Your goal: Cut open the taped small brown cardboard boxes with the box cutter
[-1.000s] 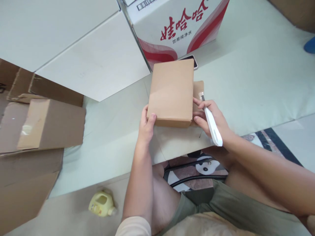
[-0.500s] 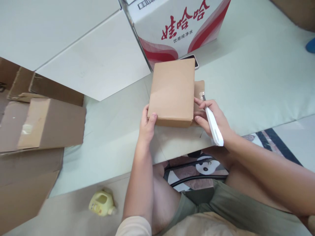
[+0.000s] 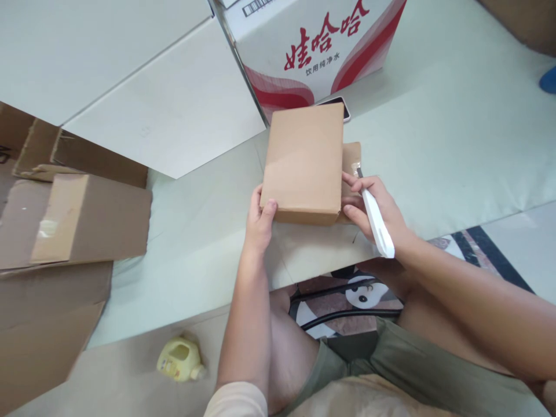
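Unmoved: two hands (image 3: 260,225) (image 3: 384,207), one box (image 3: 304,159).

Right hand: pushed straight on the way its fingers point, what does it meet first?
The right side of the small brown box; the right hand looks right up against it, though depth leaves actual contact unclear.

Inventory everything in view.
Small rectangular cardboard box: one, brown, centre
Taped cardboard flap: one, brown, beside box
Slim tool: one, white, right of box
Flat phone: one, dark-screened, behind box
Printed carton: one, white and red, top
Flat panels: two, white, upper left
Cardboard boxes: several, brown, left
Plastic jug: one, yellow, lower left
Smooth surface: one, pale green, across middle
Cropped object: one, blue, right edge
Panda print: one, black-white, lower centre
Shorts: pair, green, bottom
Left hand: one, bare, gripping box
Right hand: one, bare, holding tool
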Available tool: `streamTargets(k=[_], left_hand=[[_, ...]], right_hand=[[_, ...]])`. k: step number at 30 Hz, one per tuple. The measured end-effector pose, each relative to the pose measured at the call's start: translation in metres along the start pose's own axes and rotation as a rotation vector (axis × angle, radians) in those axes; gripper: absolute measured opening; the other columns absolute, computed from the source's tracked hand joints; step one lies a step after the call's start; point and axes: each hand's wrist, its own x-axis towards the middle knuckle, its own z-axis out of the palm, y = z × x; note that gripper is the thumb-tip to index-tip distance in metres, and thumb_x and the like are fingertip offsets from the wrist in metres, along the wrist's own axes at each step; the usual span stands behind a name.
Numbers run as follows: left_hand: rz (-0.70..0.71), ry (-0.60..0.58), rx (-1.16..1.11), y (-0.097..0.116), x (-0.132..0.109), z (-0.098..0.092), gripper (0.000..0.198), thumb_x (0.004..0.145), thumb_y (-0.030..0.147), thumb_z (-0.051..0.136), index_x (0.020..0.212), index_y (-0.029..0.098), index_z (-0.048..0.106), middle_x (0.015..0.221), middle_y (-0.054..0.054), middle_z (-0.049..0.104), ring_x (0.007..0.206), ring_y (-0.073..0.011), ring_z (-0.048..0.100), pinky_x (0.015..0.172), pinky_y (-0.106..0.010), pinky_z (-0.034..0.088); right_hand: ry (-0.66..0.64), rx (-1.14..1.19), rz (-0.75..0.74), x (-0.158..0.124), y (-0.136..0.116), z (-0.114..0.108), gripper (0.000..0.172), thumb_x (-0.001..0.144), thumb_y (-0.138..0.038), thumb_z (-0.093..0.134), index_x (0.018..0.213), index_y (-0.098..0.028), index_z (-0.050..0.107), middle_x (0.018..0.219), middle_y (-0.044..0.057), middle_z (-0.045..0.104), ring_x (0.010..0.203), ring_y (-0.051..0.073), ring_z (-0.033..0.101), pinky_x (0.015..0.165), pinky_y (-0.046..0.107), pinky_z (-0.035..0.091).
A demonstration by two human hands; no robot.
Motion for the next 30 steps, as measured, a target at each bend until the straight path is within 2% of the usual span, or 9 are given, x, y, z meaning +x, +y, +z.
streamTargets(k=[10, 17, 24, 30], left_hand=[[-0.006, 0.017, 0.02, 0.0003, -0.0001, -0.0008, 0.081, 0.076, 0.085, 0.063, 0.13, 0.025, 0.056, 0.133, -0.01, 0.066, 0.13, -0.0304, 0.06, 0.113, -0.043, 0.046], [0.011, 0.004, 0.027, 0.0004, 0.0001, -0.0012, 0.078, 0.078, 0.084, 0.062, 0.13, 0.026, 0.055, 0.134, -0.01, 0.066, 0.129, -0.0297, 0.061, 0.112, -0.042, 0.047], [0.03, -0.006, 0.037, -0.0018, -0.0002, -0.0011, 0.077, 0.082, 0.083, 0.058, 0.133, 0.026, 0.054, 0.135, -0.011, 0.065, 0.131, -0.0283, 0.061, 0.112, -0.039, 0.048], [0.029, -0.014, 0.038, -0.003, 0.0003, -0.0014, 0.076, 0.083, 0.083, 0.058, 0.133, 0.026, 0.053, 0.134, -0.01, 0.066, 0.129, -0.0288, 0.062, 0.11, -0.039, 0.049]], right_hand=[[-0.013, 0.02, -0.003, -0.0003, -0.0006, -0.0005, 0.033, 0.086, -0.027, 0.073, 0.105, -0.032, 0.046, 0.162, 0.007, 0.048, 0.108, 0.023, 0.072, 0.079, 0.039, 0.06], [-0.01, 0.025, 0.008, -0.0006, 0.0002, 0.0002, 0.034, 0.086, -0.029, 0.074, 0.105, -0.032, 0.045, 0.15, 0.008, 0.06, 0.11, 0.025, 0.072, 0.079, 0.039, 0.061], [-0.01, 0.016, -0.001, -0.0003, 0.0005, -0.0002, 0.032, 0.087, -0.028, 0.072, 0.106, -0.032, 0.046, 0.161, 0.007, 0.05, 0.113, 0.025, 0.071, 0.077, 0.039, 0.061], [-0.007, 0.012, 0.001, -0.0003, -0.0011, 0.0, 0.031, 0.087, -0.027, 0.072, 0.104, -0.032, 0.046, 0.162, 0.007, 0.049, 0.11, 0.024, 0.072, 0.077, 0.039, 0.061]])
